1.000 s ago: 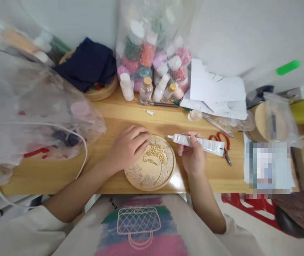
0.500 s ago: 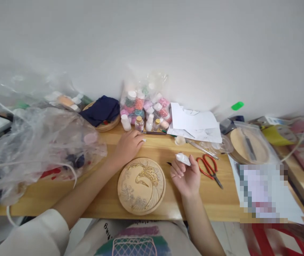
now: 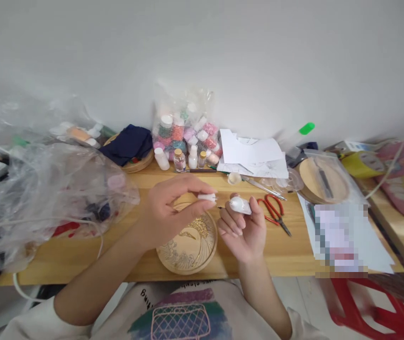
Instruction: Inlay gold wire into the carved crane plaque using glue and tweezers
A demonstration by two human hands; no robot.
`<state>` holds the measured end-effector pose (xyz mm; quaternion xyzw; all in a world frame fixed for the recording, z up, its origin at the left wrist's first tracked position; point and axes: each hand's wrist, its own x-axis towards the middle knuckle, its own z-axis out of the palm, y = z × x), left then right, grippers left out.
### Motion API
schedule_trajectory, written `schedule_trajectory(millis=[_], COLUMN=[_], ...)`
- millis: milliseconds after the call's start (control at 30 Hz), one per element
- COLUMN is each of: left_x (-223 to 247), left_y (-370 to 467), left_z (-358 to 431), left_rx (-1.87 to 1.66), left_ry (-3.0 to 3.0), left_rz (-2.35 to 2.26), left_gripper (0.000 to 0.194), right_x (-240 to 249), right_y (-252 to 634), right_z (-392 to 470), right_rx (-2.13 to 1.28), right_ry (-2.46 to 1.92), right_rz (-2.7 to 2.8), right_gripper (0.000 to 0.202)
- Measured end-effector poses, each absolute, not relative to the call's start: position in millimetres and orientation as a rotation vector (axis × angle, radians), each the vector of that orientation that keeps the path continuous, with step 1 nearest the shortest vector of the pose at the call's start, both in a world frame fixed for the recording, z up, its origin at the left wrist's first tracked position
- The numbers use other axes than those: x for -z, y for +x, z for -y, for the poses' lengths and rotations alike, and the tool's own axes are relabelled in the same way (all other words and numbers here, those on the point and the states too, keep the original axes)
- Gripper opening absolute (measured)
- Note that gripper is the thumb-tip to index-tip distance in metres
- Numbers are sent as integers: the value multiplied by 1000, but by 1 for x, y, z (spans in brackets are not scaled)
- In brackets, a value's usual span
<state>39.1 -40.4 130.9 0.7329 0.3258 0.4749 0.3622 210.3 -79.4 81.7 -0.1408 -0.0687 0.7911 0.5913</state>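
Observation:
Between thumb and fingers, my left hand (image 3: 168,208) pinches a small white cap (image 3: 207,197). My right hand (image 3: 242,231) is wrapped round a small white squeeze bottle (image 3: 240,206), its end tilted left toward the cap, a small gap apart. A thin dark tip pokes out at the left of the right hand; what it belongs to is hidden. Below the hands lies a round wooden plaque (image 3: 184,257) with a gold and grey raised bird-and-wave design, its upper left partly covered by my left hand. Red-handled scissors (image 3: 276,208) lie just right of my right hand.
Small bottles (image 3: 179,160) stand at the back before a clear bag of colourful jars (image 3: 178,127). White papers (image 3: 251,153), a metal tool (image 3: 265,188) and a small round cup (image 3: 234,178) lie behind the right hand. A crumpled plastic bag (image 3: 63,189) covers the left side.
My left hand has come from the back of the table toward the right hand, bringing the cap near the bottle. It now overlaps the plaque. The right hand still holds the bottle.

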Motion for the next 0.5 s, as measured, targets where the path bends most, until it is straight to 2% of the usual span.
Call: schedule_trajectory(millis=[133, 500], left_x=[-136, -131], left_y=[41, 40], left_z=[46, 46], left_rx=[-1250, -1243], left_ry=[1860, 1822], left_rz=[-740, -700], left_gripper=[14, 17], right_x=[-90, -93], right_y=[204, 197], right_z=[81, 80], right_rx=[-1846, -1847], right_ry=[-299, -324], right_rz=[194, 256], right_gripper=[19, 20])
